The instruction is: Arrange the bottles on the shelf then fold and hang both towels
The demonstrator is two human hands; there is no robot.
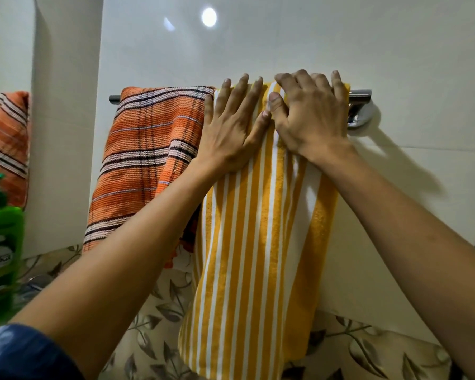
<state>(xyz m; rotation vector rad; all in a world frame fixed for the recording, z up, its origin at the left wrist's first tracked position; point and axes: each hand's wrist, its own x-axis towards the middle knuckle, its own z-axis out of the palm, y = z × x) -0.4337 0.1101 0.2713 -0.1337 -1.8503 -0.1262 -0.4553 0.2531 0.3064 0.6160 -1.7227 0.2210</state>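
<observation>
Pressing flat with straight fingers, the left hand (232, 124) lies on the upper part of the yellow-and-white striped towel (258, 242), holding nothing, its fingertips reaching the fold over the chrome towel bar (360, 95). Just beside it at 3 o'clock, thumbs touching, the right hand (310, 113) rests on the same towel with fingers bent over the top of the bar; whether they clutch cloth or only press it I cannot tell.

From both hands the towel drops away toward 6 o'clock, its long axis and stripes running 12 to 6, square to the bar, which runs 9 to 3. Any smoothing stroke would likely follow that hanging length downward, and either hand is equally near. The right hand sits closer to the bar's wall bracket (364, 119).

At 9 o'clock from the left hand, touching the striped towel's edge, the orange plaid towel (148, 160) hangs on the same bar, looking less neatly squared. Farther out at 8 o'clock stands a green pump bottle (0, 237).
</observation>
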